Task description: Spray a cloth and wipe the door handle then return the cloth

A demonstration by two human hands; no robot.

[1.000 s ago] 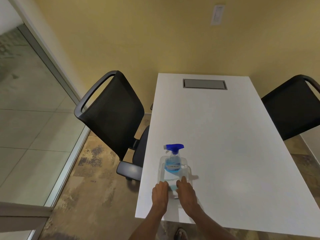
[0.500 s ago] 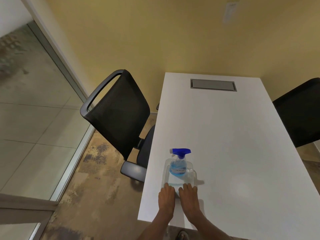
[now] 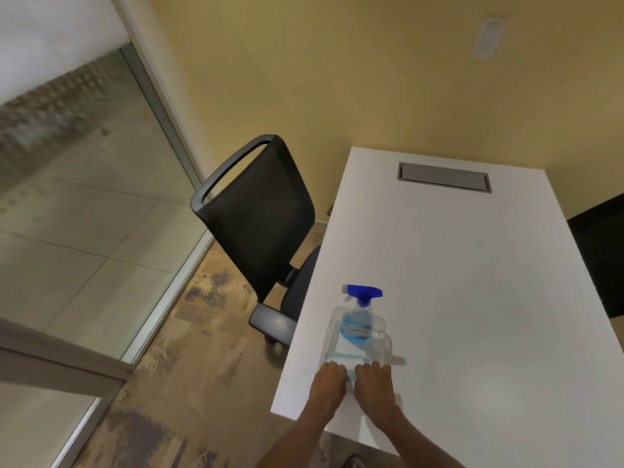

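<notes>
A clear plastic tray (image 3: 328, 334) sits near the front left corner of the white table (image 3: 472, 292). A spray bottle (image 3: 357, 327) with blue liquid and a blue trigger head stands upright in the tray's far half. A pale blue cloth (image 3: 344, 357) lies flat in the near half. My left hand (image 3: 327, 383) and my right hand (image 3: 374, 383) rest side by side at the tray's near end. Their fingertips curl down onto the cloth's near edge. No door handle is in view.
A black mesh office chair (image 3: 256, 224) stands close to the table's left side. Another black chair (image 3: 602, 258) is at the right edge. A glass partition with a grey frame (image 3: 101, 204) fills the left. A grey cable hatch (image 3: 444, 177) sits at the table's far end.
Both hands drew back slightly toward the tray's near end and their fingers curled down. The view swung left, showing more glass and less of the right chair.
</notes>
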